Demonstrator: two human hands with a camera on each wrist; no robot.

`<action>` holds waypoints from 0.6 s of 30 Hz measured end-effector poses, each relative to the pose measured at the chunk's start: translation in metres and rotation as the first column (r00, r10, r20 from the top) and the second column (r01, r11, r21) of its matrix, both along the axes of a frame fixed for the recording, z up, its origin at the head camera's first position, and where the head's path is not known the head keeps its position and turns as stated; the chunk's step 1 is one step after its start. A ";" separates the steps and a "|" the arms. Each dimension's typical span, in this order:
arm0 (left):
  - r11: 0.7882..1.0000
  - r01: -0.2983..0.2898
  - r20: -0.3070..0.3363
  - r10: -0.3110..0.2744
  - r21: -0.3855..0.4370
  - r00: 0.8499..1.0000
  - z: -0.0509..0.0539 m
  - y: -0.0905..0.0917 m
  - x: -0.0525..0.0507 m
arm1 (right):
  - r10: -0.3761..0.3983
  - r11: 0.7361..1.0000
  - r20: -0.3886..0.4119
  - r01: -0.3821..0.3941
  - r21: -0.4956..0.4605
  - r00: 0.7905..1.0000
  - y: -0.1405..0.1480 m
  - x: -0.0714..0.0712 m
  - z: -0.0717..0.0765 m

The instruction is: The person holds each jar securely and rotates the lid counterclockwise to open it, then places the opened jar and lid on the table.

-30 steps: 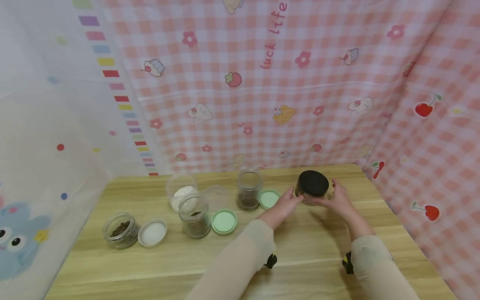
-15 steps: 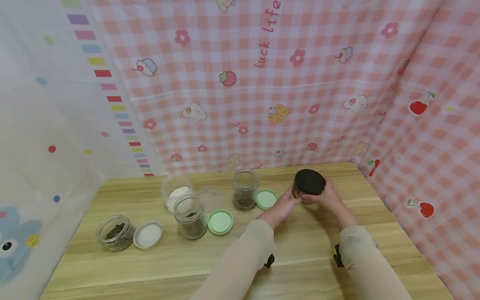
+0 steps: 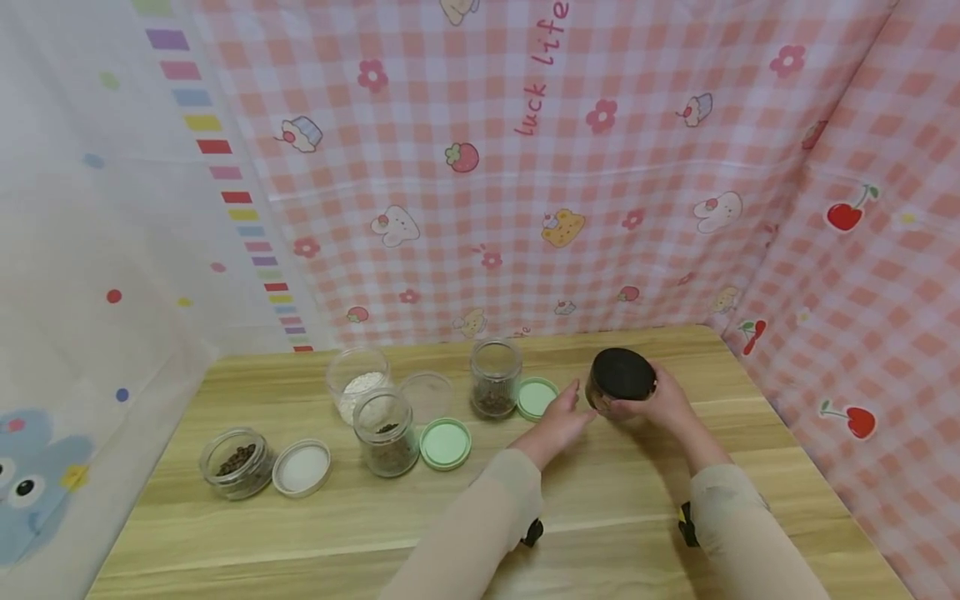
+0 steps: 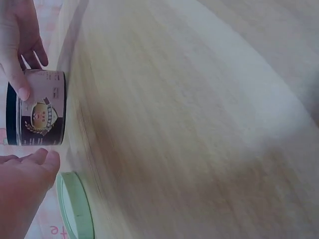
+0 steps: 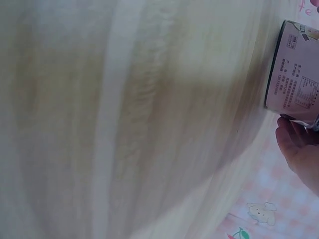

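Observation:
A can point(image 4: 45, 107) with a pink and dark printed label and a black lid point(image 3: 624, 372) is upright at the table's back right. My right hand point(image 3: 663, 406) grips it from the right side, its thumb across the front. Whether the can's base touches the table, I cannot tell. To the left of the can, my left hand point(image 3: 557, 425) is held apart from it, fingers loose and holding nothing. In the left wrist view the fingertips point(image 4: 50, 158) are close to the can's side. A green lid point(image 3: 537, 397) lies just behind the left hand.
Left of the hands stand several uncovered clear jars, among them one with dark grains point(image 3: 496, 383), another with dark bits point(image 3: 386, 437), and a low one with brown pellets point(image 3: 238, 467). Another green lid point(image 3: 446, 443) and a white lid point(image 3: 302, 468) lie near them. Patterned cloth point(image 3: 480, 208) hangs behind.
Both hands were at the can a second ago; the right hand has closed round it. The left hand has since come away to the left. The can has lowered slightly since half a second ago.

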State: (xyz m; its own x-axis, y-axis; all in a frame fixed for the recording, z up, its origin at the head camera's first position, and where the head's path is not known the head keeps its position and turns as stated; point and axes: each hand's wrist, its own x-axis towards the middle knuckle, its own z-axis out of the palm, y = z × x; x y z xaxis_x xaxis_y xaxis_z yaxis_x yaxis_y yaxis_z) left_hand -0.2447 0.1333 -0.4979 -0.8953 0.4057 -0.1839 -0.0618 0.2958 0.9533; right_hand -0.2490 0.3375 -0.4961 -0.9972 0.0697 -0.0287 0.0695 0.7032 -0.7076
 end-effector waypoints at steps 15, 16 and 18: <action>0.993 0.069 -0.195 -0.088 -0.099 0.977 -0.004 -0.048 0.015 | 0.153 0.988 -0.003 -0.153 0.022 0.988 -0.026 0.043 0.002; 0.990 0.079 -0.209 -0.101 -0.114 0.973 -0.003 -0.052 0.017 | 0.161 0.987 -0.012 -0.161 0.022 0.987 -0.028 0.047 0.001; 0.985 0.089 -0.245 -0.123 -0.149 0.962 -0.001 -0.059 0.020 | 0.184 0.983 -0.028 -0.183 0.019 0.983 -0.033 0.054 0.002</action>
State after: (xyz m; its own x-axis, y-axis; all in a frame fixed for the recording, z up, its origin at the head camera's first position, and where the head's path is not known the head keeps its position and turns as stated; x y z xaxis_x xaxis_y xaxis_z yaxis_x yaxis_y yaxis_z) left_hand -0.2244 0.0742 -0.4993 -0.8728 0.4879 -0.0167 0.2147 0.4144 0.8844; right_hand -0.1948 0.3040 -0.4946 -0.9935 -0.1141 0.0007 -0.0824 0.7135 -0.6958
